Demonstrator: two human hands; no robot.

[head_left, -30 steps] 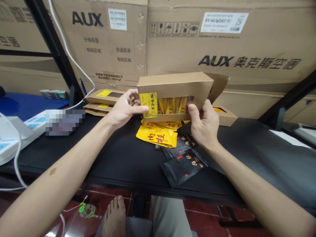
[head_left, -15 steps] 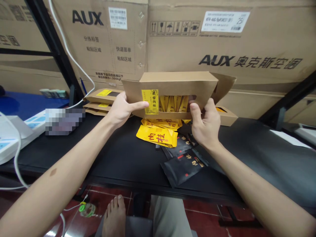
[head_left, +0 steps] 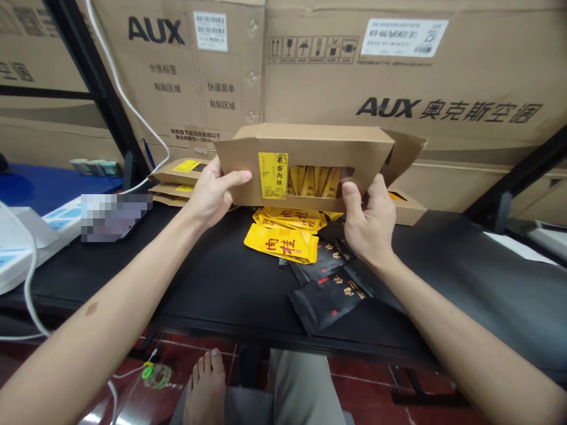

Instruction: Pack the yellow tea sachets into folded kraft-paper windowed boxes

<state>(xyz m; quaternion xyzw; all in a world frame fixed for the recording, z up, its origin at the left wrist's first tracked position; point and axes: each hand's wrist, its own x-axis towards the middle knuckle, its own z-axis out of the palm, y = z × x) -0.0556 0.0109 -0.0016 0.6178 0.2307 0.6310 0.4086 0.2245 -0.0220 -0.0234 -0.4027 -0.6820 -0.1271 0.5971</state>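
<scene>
I hold a brown kraft box point(head_left: 310, 154) with a yellow label and a window that shows yellow sachets inside. It hangs above the black table point(head_left: 212, 283), and a flap stands open at its right end. My left hand point(head_left: 212, 192) grips the left end, thumb across the front. My right hand point(head_left: 370, 218) grips the lower right edge by the window. Under the box lie loose yellow sachets point(head_left: 283, 242), and black sachets point(head_left: 328, 298) lie closer to me.
Flat kraft boxes point(head_left: 183, 177) are stacked at the back left, and another box point(head_left: 405, 206) lies behind my right hand. Large AUX cartons point(head_left: 398, 77) wall off the back. A white device point(head_left: 26, 236) with a cable sits at the left. My bare foot point(head_left: 206, 389) shows below.
The box has risen a little and shifted slightly right. Its left end now shows an unfolded flap, and my left thumb has slid left off the yellow label.
</scene>
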